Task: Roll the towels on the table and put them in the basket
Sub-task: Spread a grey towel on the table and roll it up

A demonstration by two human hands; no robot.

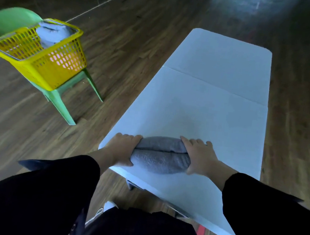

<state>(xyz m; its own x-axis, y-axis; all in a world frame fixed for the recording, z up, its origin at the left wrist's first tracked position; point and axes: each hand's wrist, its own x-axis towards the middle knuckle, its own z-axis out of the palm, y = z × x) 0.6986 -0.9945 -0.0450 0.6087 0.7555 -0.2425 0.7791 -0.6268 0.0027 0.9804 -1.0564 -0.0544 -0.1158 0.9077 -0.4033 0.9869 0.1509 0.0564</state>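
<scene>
A grey rolled towel (160, 155) lies on the near end of the white table (205, 107). My left hand (122, 149) grips the roll's left end, fingers over the top and thumb below. At the roll's right end my right hand (199, 156) holds it the same way. A yellow mesh basket (47, 62) stands to the far left on a green plastic chair (62, 98). A light rolled towel (52, 33) sits inside the basket.
Dark wood floor surrounds the table, with a tiled wall at the back left. A fold seam crosses the table top at mid length. Black sleeves cover both my forearms. The table's left edge lies close to my left hand.
</scene>
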